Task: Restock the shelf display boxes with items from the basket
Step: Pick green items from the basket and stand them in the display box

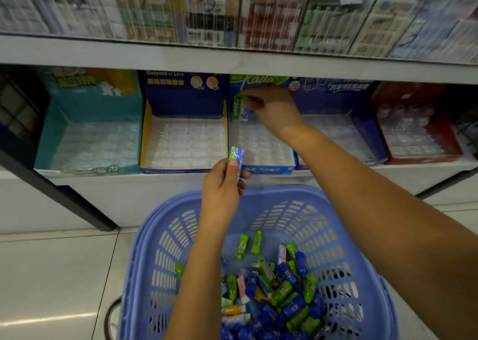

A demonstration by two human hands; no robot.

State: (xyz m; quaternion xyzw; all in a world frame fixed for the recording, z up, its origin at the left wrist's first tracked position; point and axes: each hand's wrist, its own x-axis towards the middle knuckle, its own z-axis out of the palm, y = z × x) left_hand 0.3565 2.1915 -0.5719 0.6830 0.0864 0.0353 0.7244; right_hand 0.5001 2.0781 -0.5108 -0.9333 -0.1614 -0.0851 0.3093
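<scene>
I see right hand [269,109], frame centre, pinching upright pack [240,109] in back corner of blue display box [266,169]; left hand [222,187] below pinches second pack [236,159] above basket [165,249].

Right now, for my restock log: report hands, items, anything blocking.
Right hand pinching a green pack upright at back-left of the Kado box. Left hand gripping a blue-green pack above the basket. Nothing in the way.

Periwinkle-blue slotted plastic basket [160,262]; small wrapped items [282,293] inside lime green, dark blue, few pink-white. Teal cardboard display box [51,137], navy cardboard box [181,99] with yellow inner sides, blue-and-green cardboard box [266,169], red cardboard box [413,96]. Small flat packet [236,156] blue-white-green; upright packet [240,110] same colours.
</scene>
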